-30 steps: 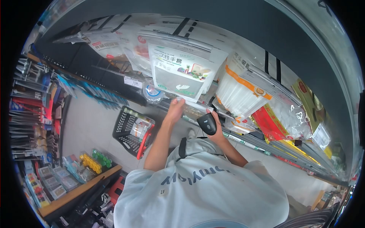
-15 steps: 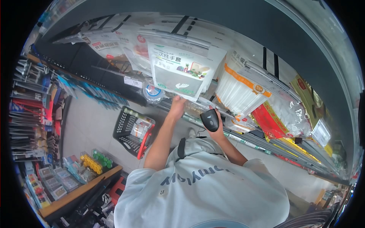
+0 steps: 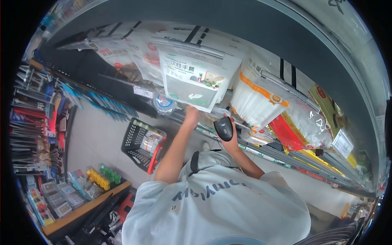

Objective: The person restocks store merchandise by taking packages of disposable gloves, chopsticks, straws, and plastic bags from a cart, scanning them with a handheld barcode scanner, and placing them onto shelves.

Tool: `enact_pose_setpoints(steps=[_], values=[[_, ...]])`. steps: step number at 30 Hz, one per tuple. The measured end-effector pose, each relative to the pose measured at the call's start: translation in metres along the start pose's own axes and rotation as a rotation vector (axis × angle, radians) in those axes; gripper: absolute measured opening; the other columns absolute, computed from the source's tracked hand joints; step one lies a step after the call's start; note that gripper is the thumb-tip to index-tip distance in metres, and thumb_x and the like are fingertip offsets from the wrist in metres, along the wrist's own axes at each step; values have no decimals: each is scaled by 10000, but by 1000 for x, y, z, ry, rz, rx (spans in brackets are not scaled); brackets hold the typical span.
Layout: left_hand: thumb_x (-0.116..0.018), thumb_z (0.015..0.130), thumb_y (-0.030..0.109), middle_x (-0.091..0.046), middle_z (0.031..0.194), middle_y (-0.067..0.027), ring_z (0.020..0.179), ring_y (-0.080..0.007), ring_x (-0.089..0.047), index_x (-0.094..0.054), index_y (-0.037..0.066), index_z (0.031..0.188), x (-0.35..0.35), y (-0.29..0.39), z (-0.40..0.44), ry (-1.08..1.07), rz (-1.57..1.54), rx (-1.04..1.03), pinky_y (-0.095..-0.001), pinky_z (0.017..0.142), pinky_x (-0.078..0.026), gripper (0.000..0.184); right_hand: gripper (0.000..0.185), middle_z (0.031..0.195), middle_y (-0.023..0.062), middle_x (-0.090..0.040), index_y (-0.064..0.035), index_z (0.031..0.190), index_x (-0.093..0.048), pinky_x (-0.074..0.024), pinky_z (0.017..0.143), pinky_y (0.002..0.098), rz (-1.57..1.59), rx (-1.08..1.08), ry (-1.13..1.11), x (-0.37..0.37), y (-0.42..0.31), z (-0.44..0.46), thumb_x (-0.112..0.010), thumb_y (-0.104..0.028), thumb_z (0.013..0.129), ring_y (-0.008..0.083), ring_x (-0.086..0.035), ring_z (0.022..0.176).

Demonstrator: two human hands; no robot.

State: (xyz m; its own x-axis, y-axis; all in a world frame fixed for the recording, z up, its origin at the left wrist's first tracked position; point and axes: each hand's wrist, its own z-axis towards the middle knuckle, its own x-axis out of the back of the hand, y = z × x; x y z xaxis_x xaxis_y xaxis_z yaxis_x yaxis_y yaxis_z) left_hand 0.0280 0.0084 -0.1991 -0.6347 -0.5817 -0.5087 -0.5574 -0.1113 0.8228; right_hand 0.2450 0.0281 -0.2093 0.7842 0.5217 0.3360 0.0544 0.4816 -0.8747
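Right hand [image 3: 233, 141] grips the scanner [image 3: 223, 129]; my left hand [image 3: 191, 116] is at the pack [image 3: 193, 85], grip unclear. The pack still hangs.

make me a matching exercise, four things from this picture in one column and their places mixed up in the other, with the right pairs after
Things
1. black handheld scanner
2. black perforated plastic basket with a red handle
3. flat white-and-grey plastic glove packet
4. wide clear plastic pack with an orange band

Places
A. on the grey floor
B. to the picture's right of the glove packet
C. held in the right hand
D. above the left hand, which is at its lower edge

Pairs: 1-C, 2-A, 3-D, 4-B
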Motion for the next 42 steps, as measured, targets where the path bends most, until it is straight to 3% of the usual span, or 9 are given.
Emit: enact_pose_setpoints(steps=[3, 8, 10, 19, 21, 29, 31, 36, 42], values=[[-623, 944, 177, -580, 1330, -83, 1195, -175, -551, -483, -10, 1389, 4, -16, 11, 18, 34, -85, -311, 1013, -426, 503, 543, 1494, 223, -453, 14, 1300, -568, -281, 1164, 456, 42, -51, 85, -1, -5, 1, -732, -39, 785, 414, -414, 1368], [-562, 987, 238, -524, 1385, -111, 1220, -200, -537, -421, -6, 1430, 0, -18, 19, 64, 88, -63, -333, 1016, -437, 524, 525, 1477, 224, -473, 15, 1296, -572, -288, 1163, 446, 96, -68, 134, 0, 0, 7, -725, -15, 795, 384, -401, 1389], [-577, 972, 216, -552, 1350, -125, 1207, -221, -550, -456, -11, 1396, 0, -28, 37, 101, 48, -39, -348, 1007, -448, 496, 941, 1554, 177, -329, 5, 1524, -228, -343, 1122, 347, -176, 14, 20, 2, 22, 2, -791, 3, 771, 259, -367, 1415], [-615, 928, 162, -612, 1261, -171, 1172, -291, -580, -534, -28, 1305, 8, -99, 63, 15, 439, -284, -389, 989, -465, 430, 863, 1491, 135, -321, 8, 1473, -336, -365, 1098, 358, -106, -42, -50, -3, -12, -16, -776, 34, 731, 263, -411, 1338], [-621, 920, 153, -621, 1246, -180, 1165, -305, -585, -546, -31, 1288, 11, -106, 64, 13, 557, -363, -396, 987, -467, 419, 603, 1527, 197, -293, 28, 1305, -535, -365, 1098, 383, 60, -161, -55, -11, -11, -24, -761, 0, 747, 347, -417, 1337], [-689, 893, 164, -558, 1313, -239, 1162, -427, -561, -455, 24, 1369, 29, -101, 5, 216, 751, -323, -454, 1131, -337, 548, 580, 1115, 209, -646, 30, 1252, -564, -486, 945, 364, -124, -206, -446, -18, -26, -41, -772, -68, 720, 330, -652, 1041], [-681, 911, 199, -548, 1339, -227, 1105, -383, -608, -494, 12, 1344, 60, -124, -5, 357, 837, -459, -434, 1058, -421, 507, 544, 1044, 207, -664, 32, 1214, -579, -501, 903, 367, -149, -347, -666, -31, -29, -34, -764, -77, 713, 332, -672, 988], [-685, 900, 163, -706, 982, -139, 863, -214, -671, -674, -7, 1092, 174, -115, -44, 312, 337, -2, -344, 790, -533, 256, 524, 1116, 184, -636, 7, 1223, -576, -487, 918, 357, -77, -303, -875, -110, -36, -12, -744, -19, 727, 304, -645, 1029], [-616, 925, 59, -686, 837, -59, 768, -127, -637, -672, -2, 987, 348, -74, -94, 855, -132, 25, -272, 704, -505, 104, 757, 1251, 134, -590, -48, 1410, -453, -466, 976, 327, 20, -376, -908, -264, -95, 20, -736, 57, 716, 266, -604, 1133]])
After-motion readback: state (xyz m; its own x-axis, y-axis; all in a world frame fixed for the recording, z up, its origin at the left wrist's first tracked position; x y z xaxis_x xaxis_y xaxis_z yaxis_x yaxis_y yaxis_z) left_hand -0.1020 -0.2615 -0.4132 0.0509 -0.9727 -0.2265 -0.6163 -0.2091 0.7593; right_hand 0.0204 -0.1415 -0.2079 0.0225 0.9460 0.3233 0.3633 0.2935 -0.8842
